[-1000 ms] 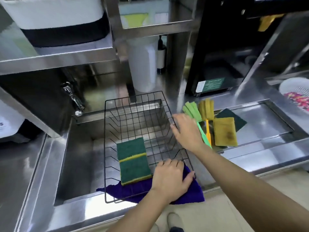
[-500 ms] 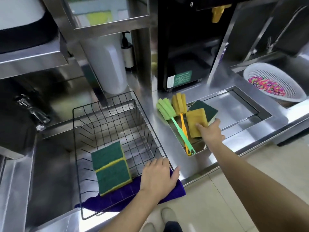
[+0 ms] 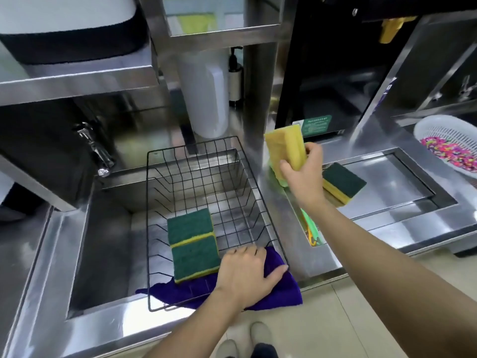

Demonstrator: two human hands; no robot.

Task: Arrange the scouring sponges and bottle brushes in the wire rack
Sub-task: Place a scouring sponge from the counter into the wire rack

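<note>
A yellow scouring sponge (image 3: 285, 151) is gripped in the right hand (image 3: 303, 174) above the counter, just right of the wire rack (image 3: 206, 215). Two green sponges (image 3: 192, 245) lie at the rack's near edge, where the left hand (image 3: 247, 276) presses flat, holding nothing.

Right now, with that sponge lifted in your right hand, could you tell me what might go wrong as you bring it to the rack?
1. The wire rack sits over the open sink; a sponge dropped short could fall in.
2. The right hand grips the yellow sponge by one end only, so it may slip.
3. The bottle brushes lie under that arm and could get knocked.
</note>
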